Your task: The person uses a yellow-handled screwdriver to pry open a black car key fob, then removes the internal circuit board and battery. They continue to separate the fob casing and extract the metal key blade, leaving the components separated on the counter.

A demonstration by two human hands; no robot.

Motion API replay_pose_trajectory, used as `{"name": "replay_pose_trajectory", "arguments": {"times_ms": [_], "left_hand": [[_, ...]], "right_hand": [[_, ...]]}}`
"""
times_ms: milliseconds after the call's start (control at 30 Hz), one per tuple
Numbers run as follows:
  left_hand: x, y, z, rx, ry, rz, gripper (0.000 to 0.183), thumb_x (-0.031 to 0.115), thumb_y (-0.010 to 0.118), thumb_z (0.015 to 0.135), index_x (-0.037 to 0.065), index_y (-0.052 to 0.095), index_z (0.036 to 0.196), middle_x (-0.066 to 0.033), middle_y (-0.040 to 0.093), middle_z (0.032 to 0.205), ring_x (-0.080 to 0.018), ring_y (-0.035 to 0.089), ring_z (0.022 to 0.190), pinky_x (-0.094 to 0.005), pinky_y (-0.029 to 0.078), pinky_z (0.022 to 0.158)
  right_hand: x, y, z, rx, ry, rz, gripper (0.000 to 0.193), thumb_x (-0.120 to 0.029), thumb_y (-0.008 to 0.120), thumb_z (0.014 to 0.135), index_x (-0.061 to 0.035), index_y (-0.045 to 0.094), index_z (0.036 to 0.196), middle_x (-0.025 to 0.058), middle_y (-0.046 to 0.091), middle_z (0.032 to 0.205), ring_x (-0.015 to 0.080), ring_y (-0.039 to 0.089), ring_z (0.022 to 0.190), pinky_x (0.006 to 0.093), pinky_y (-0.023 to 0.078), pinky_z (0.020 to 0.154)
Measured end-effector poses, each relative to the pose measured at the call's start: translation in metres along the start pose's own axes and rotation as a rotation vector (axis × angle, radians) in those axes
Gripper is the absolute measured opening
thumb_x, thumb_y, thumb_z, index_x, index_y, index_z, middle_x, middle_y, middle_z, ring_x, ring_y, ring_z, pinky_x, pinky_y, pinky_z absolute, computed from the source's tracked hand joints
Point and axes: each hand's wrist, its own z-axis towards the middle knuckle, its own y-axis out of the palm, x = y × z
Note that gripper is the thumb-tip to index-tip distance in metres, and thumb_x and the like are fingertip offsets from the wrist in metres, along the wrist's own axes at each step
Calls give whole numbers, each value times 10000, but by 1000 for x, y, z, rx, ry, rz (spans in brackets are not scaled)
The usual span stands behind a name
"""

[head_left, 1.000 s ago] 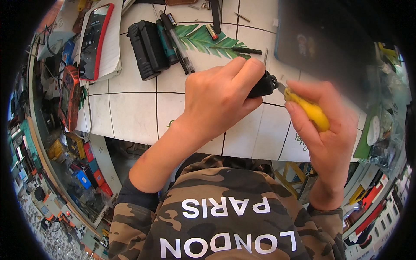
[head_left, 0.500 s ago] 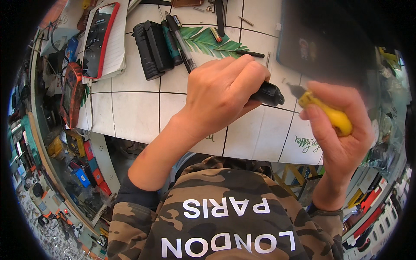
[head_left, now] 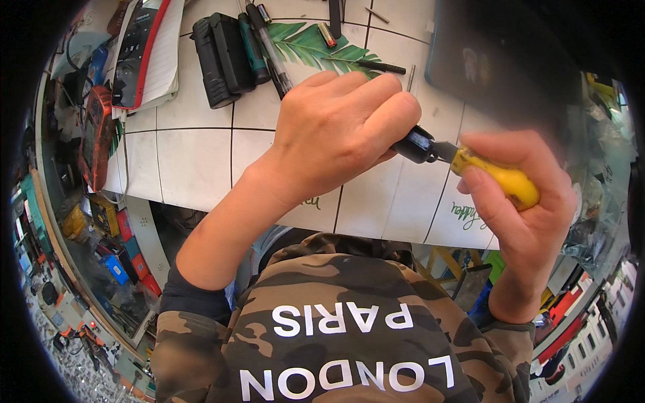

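Observation:
My left hand (head_left: 346, 138) is wrapped round a black, rounded cylindrical object (head_left: 415, 144), most of it hidden in the fist. Its end sticks out to the right. My right hand (head_left: 534, 201) grips a short yellow-handled tool (head_left: 500, 180) between thumb and fingers. The tool's dark metal tip points left and meets or nearly meets the black end; the exact contact is too small to tell. Both hands are held above the white tiled table (head_left: 195, 158).
Beyond my left hand lie a black ribbed case (head_left: 213, 64), a pen (head_left: 269, 50), a small battery (head_left: 327, 35) and a thin black rod (head_left: 381, 66). A red-edged phone (head_left: 138, 54) rests on a notebook (head_left: 166, 64). An orange meter (head_left: 96, 138) stands at the left edge. A dark flat device (head_left: 484, 60) lies far right.
The yellow-handled tool's tip has come left to the end of the black object. The table's things appear shifted slightly left and up in the picture.

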Motion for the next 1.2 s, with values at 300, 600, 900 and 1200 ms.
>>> {"name": "replay_pose_trajectory", "arguments": {"times_ms": [300,600,900,1200], "left_hand": [[-5,0,7,-50,19,9,174,108,596,680,120,454,781,15,477,669,-153,522,608,-289,408,546],[-8,-33,12,-64,-95,-55,469,49,746,640,75,524,1052,-58,592,861,-229,590,793,-307,459,735],[29,-7,-9,256,-1003,-1367,348,248,556,916,-1,490,1149,-88,590,1002,-132,567,929,-269,469,808],[13,-1,-13,217,-979,-1840,313,349,406,965,70,485,1082,-111,569,910,-230,591,842,-343,479,827]], "right_hand": [[17,8,1,53,-33,88,359,-50,594,816,0,523,1164,89,618,887,79,533,641,162,429,599],[45,58,-6,190,170,683,425,-42,659,805,-7,482,1191,84,565,965,115,585,788,237,515,638],[47,85,-9,252,269,1048,456,-116,618,861,7,401,1242,138,579,953,120,578,680,267,527,582],[43,62,-21,207,126,671,310,-37,548,886,2,457,1179,124,588,978,92,568,705,174,424,565]]}}
